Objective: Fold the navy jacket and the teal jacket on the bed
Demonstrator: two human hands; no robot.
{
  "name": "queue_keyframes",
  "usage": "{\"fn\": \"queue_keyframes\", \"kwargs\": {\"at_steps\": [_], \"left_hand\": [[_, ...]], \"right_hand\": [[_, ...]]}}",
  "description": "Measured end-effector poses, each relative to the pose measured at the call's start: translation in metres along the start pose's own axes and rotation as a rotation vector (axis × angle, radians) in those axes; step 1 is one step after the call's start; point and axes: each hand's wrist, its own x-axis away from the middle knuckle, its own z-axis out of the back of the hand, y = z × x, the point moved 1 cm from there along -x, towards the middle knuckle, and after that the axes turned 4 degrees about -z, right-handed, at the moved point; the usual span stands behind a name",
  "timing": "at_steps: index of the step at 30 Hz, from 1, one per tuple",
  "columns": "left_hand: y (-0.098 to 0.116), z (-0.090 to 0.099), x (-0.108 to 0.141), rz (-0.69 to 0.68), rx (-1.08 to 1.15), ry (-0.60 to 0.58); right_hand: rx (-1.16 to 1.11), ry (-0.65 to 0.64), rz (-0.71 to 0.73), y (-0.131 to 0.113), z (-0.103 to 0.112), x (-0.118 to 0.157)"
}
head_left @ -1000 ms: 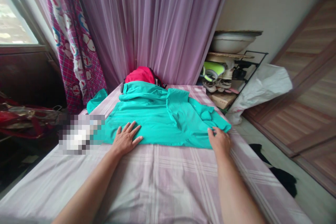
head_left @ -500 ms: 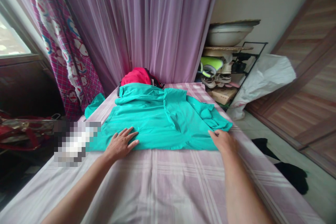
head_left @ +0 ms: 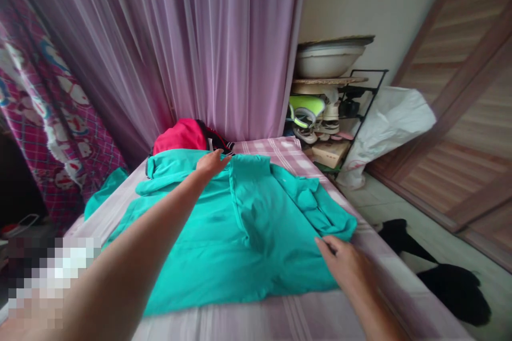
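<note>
A thin teal garment, like a shirt or light jacket, lies spread on the bed, one strip folded over its middle and bunched cloth at its right side. My left hand stretches to its far edge, fingers closed on the cloth beside the top of the folded strip. At the right side, my right hand rests low on the garment, thumb and forefinger pinching its fabric. The left forearm covers part of the garment's left side.
The bed has a checked sheet. Beyond the garment lie a red and black bundle and a purple curtain. A shoe rack, white plastic bag and black cloth are at the right.
My left hand has gone from lying flat near the garment's near edge to its far edge, where its fingers have closed. The right hand stays at the right side. The view has shifted.
</note>
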Motion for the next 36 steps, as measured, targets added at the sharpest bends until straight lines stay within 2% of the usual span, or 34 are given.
{"fn": "queue_keyframes", "kwargs": {"at_steps": [3,6,9,12,16,21,24,26,28,32,34,36], "left_hand": [[0.016,-0.021,-0.034,0.037,0.04,-0.017],[0.021,-0.028,-0.045,0.036,0.08,0.008],[0.012,-0.019,-0.039,0.008,0.083,0.056],[-0.007,-0.004,-0.022,-0.05,0.044,0.041],[-0.019,0.003,-0.004,-0.144,-0.026,0.0],[0.008,-0.017,-0.008,-0.256,-0.089,-0.001],[0.027,-0.027,-0.016,-0.27,-0.132,-0.012],[0.034,-0.027,-0.019,-0.258,-0.16,-0.007],[0.035,-0.017,-0.019,-0.247,-0.179,0.024],[0.013,0.021,-0.003,-0.252,-0.2,0.144],[-0.011,0.038,0.015,-0.294,-0.223,0.25],[-0.044,0.047,0.04,-0.292,-0.253,0.279]], "right_hand": [[-0.066,0.077,0.025,-0.003,0.002,0.003],[-0.077,0.095,0.017,-0.005,0.003,0.004],[-0.045,0.059,0.002,-0.006,0.005,0.003],[-0.019,0.01,0.006,-0.007,0.007,0.002],[0.002,0.057,0.009,-0.01,0.005,0.005],[-0.003,0.062,0.011,-0.011,0.002,0.007],[-0.014,0.056,0.017,-0.009,0.004,0.007],[-0.025,0.045,0.019,-0.008,0.005,0.006],[-0.037,0.021,0.019,-0.007,0.006,0.005],[-0.059,-0.043,0.009,-0.004,0.005,0.002],[-0.084,-0.051,0.006,-0.003,0.004,0.001],[-0.115,-0.059,0.017,-0.001,0.004,0.0]]}}
